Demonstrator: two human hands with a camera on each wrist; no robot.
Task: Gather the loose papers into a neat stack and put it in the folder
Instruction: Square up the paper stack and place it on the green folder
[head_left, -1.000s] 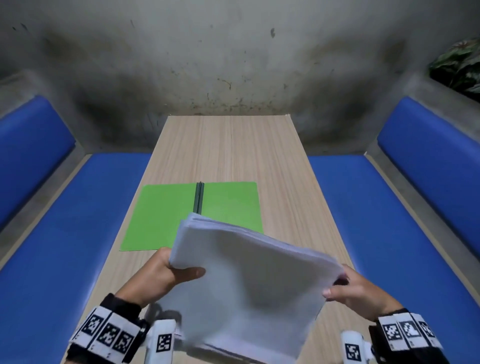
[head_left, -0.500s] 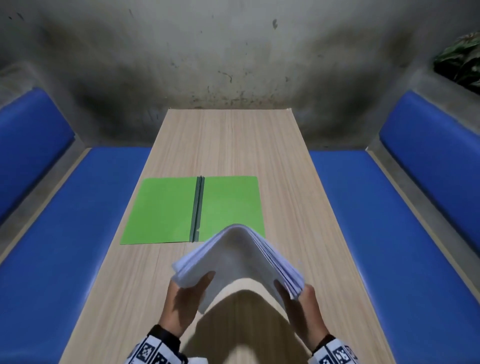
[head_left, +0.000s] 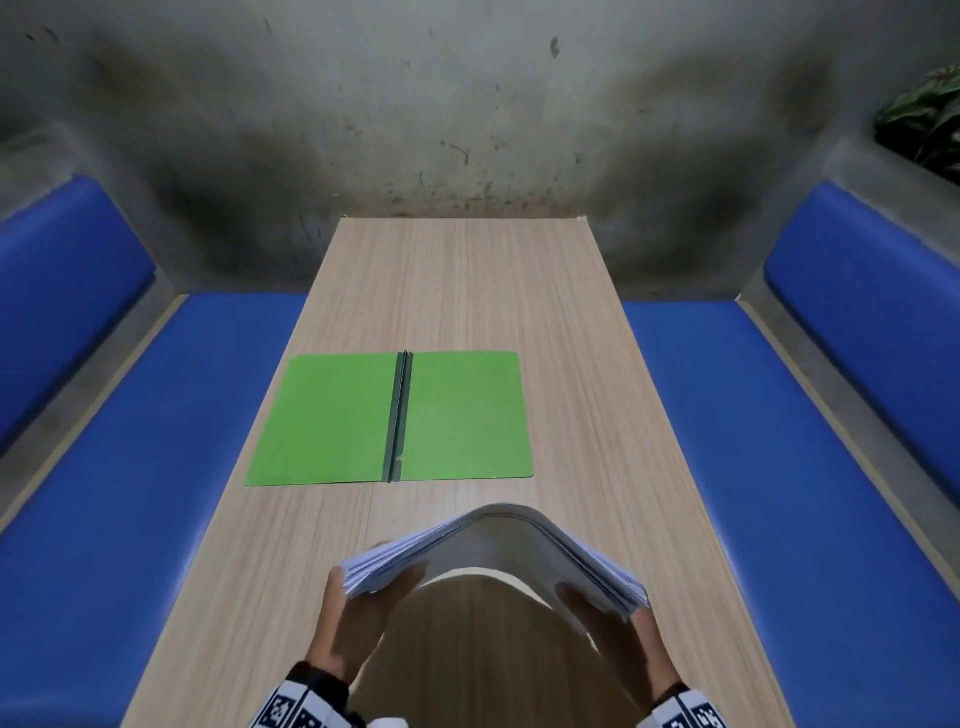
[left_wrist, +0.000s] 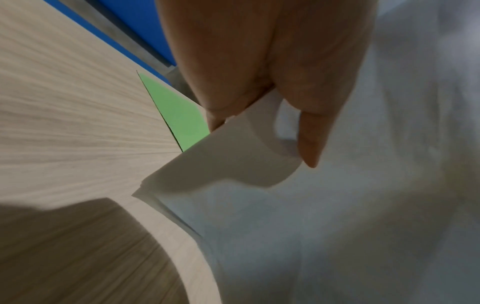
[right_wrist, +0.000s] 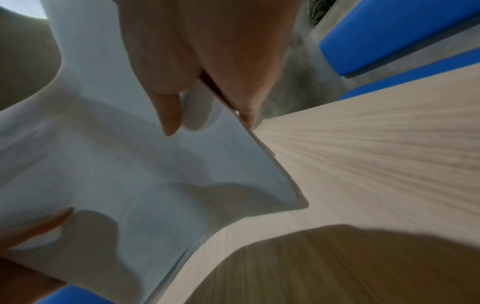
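open folder (head_left: 457, 415) lies on table (head_left: 467, 280), beyond the held papers (head_left: 498, 556).

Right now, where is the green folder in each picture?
Head view: the green folder lies open on the wooden table, centre of the picture, beyond the paper stack.
Left wrist view: a green sliver peeks out left of the left hand.
Right wrist view: not in it.
Shared landmark: the paper stack, seen in all three.

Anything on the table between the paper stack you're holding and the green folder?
Nothing: the head view shows only bare table between the paper stack and the open green folder.
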